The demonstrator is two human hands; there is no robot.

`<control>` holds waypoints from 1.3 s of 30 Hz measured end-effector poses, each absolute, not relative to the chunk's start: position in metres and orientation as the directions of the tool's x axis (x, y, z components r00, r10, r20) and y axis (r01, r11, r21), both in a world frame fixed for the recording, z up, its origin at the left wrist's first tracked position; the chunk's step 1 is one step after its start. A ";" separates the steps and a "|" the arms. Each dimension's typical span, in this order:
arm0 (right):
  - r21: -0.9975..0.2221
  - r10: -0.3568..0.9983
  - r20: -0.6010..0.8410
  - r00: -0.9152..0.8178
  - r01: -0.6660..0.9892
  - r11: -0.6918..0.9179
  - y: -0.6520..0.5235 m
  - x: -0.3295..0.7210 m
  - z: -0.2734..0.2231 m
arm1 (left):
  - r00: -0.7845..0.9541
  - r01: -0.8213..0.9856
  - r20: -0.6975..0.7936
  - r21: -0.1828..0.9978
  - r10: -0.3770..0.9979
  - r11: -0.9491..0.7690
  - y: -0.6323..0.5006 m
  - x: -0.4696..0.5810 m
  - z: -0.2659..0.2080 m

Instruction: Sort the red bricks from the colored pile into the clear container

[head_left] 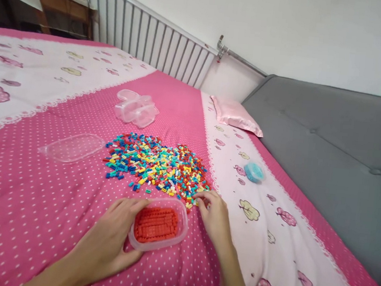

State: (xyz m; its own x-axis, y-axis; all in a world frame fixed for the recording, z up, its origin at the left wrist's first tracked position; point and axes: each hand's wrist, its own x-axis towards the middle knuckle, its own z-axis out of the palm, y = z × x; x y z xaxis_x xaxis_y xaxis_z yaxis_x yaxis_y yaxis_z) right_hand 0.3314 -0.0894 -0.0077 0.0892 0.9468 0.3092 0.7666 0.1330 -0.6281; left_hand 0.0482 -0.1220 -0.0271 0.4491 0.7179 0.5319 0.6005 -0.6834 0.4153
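Observation:
My left hand grips the left side of a clear plastic container, fingers over the far rim and thumb at the near side. Inside it, red toy building bricks lie packed in neat rows. My right hand is at the near right edge of a loose pile of small multicoloured bricks. Its thumb and index finger are bent towards each other among the bricks; whether a brick is between the fingertips cannot be made out. The pile lies just beyond the container.
A clear lid lies left of the pile. Several clear containers are stacked behind it. To the right sits a container with light blue contents. A pink pillow rests by the grey headboard. Everything lies on a pink dotted bedsheet.

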 end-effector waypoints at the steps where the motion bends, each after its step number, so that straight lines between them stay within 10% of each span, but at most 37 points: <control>1: -0.624 0.948 0.307 0.084 0.770 0.134 -0.089 0.330 -0.009 | 0.443 0.603 0.538 0.413 0.717 -0.682 -0.122 0.048 -0.028; 39: -0.623 0.789 0.468 0.398 0.782 -0.026 -0.036 0.352 -0.075 | 0.390 0.660 0.613 0.334 0.688 -0.672 -0.116 0.045 -0.033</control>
